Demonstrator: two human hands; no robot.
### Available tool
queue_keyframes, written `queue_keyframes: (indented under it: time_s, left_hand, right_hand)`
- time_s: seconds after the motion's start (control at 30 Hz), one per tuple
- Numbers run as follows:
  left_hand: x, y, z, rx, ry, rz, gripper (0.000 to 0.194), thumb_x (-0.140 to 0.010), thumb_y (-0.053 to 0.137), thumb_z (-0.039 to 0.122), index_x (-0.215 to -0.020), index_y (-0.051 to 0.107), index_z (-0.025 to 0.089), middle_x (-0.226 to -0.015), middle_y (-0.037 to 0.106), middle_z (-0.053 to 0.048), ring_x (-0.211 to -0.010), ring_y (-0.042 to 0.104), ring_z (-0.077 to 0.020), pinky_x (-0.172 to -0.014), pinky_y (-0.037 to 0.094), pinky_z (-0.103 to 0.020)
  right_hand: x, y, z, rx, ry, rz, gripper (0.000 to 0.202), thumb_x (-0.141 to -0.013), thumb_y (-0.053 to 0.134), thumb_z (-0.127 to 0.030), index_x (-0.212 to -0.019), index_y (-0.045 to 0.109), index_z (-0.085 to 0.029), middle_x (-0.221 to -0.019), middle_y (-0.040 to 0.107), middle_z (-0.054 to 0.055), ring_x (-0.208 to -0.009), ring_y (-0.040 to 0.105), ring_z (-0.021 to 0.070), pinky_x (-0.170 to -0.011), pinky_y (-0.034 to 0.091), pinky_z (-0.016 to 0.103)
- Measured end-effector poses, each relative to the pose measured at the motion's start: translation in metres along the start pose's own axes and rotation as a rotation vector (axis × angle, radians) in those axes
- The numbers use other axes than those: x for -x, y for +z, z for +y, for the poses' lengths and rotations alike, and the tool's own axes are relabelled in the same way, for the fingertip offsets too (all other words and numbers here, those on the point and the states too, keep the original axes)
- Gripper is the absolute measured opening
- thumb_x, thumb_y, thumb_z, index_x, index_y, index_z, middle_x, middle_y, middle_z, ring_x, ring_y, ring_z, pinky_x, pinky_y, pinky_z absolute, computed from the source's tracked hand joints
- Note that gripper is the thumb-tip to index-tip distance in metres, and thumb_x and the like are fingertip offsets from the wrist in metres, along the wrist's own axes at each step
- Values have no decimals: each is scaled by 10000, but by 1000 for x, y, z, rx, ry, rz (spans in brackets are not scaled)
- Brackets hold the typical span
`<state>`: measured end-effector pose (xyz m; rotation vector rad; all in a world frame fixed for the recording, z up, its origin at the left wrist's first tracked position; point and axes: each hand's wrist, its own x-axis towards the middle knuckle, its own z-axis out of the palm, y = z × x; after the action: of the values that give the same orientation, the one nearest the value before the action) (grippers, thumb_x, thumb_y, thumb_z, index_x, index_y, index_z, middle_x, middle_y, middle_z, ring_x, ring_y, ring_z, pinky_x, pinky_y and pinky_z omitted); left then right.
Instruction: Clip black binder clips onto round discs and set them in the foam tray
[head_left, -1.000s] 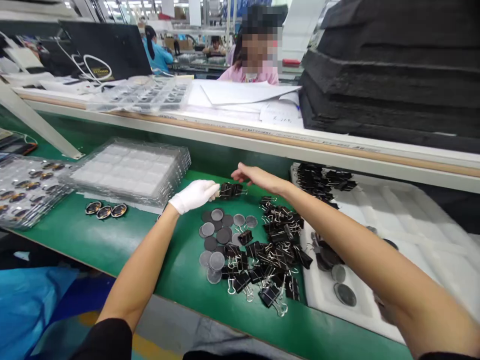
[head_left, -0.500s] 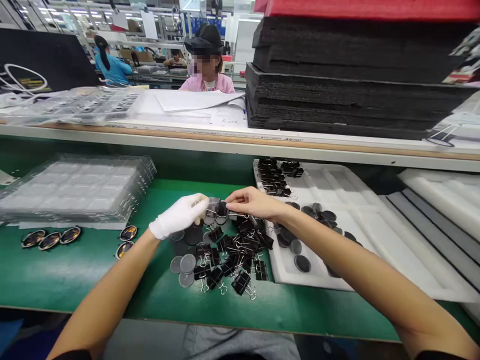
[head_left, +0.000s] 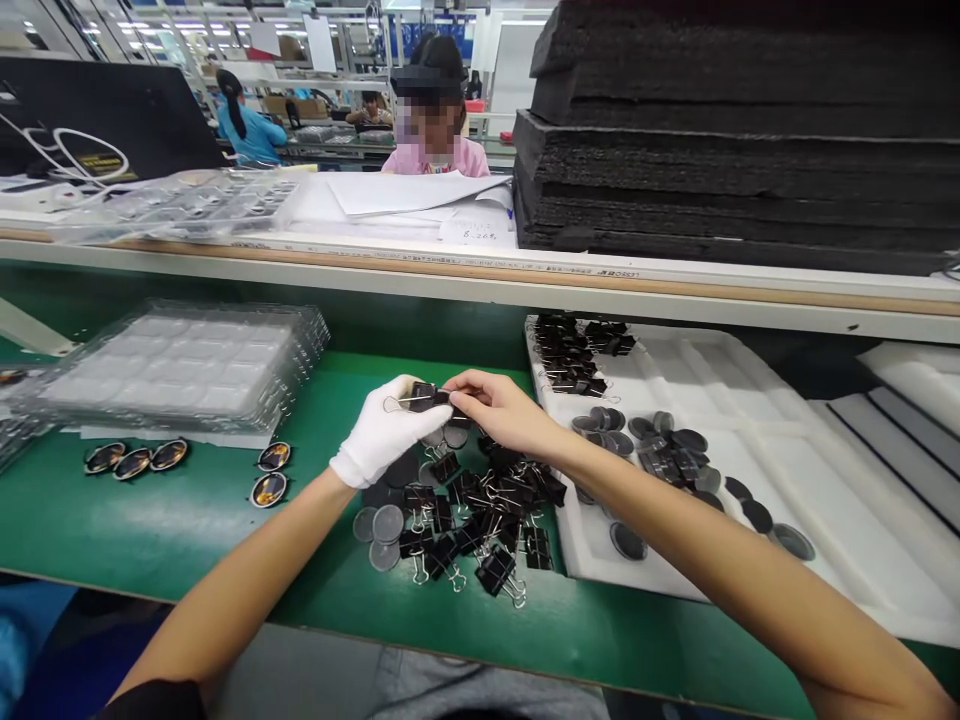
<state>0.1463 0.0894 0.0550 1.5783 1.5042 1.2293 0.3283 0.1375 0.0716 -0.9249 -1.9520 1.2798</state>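
My left hand, in a white glove, is closed on a black binder clip whose wire handle sticks out to the left. My bare right hand meets it from the right, thumb and fingers pinched at the clip's other side. What else sits between the fingertips is partly hidden. Below both hands lies a heap of black binder clips with wire handles on the green table. Clear grey round discs lie left of the heap, and darker discs show under my hands.
A white foam tray at right holds more clips and dark round discs. Stacked clear plastic trays stand at left, with several oval amber-and-black pieces before them. Black foam sheets sit on the shelf; a person faces me beyond.
The clip between my hands has turned, its black body now lying against the gloved fingers. Both hands have drawn closer together. The view has shifted slightly, moving the scene to the right.
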Motion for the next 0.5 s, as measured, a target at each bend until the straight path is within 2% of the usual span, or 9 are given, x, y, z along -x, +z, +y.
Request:
queue_keyframes:
  time_s: [0.1, 0.23, 0.3, 0.4, 0.5]
  left_hand:
    - [-2, 0, -5, 79, -10, 74, 398, -713, 782, 484, -967, 676, 196, -923, 732, -31, -838, 676, -202, -747, 545, -322]
    - [-7, -1, -15, 34, -6, 169, 437, -721, 783, 513, -1003, 688, 193, -973, 738, -48, -907, 687, -220, -818, 545, -340]
    - [-8, -3, -18, 3, -8, 136, 448, -740, 769, 543, -1012, 681, 198, -991, 742, -53, -930, 692, -228, -827, 551, -344]
    - [-9, -8, -18, -116, 47, 4, 445, -820, 686, 566, -1078, 663, 205, -1087, 731, -72, -1007, 685, -243, -900, 553, -378]
    - [-6, -16, -13, -174, 119, -158, 566, -917, 556, 528, -1386, 513, 214, -1306, 654, -122, -1183, 646, -262, -1005, 541, -445]
  right_hand:
    - [-4, 5, 2, -26, -6, -4, 228, -923, 597, -341, -1051, 700, -183, -990, 733, 54, -815, 638, 170, -731, 497, 306]
    - [-10, 8, 4, -56, 5, -19, 265, -931, 605, -365, -1091, 709, -181, -1041, 740, 68, -823, 652, 172, -719, 516, 306]
    - [-11, 7, 2, -15, -24, -77, 261, -905, 658, -341, -1107, 715, -188, -1134, 735, 73, -940, 671, 189, -823, 534, 327]
    - [-8, -3, -2, 115, -72, -142, 273, -856, 728, -279, -1116, 726, -195, -1182, 735, 66, -1061, 668, 209, -929, 524, 349]
    - [3, -31, -4, 236, -79, -104, 232, -888, 681, -236, -1109, 725, -184, -1099, 758, 64, -986, 693, 201, -893, 541, 356]
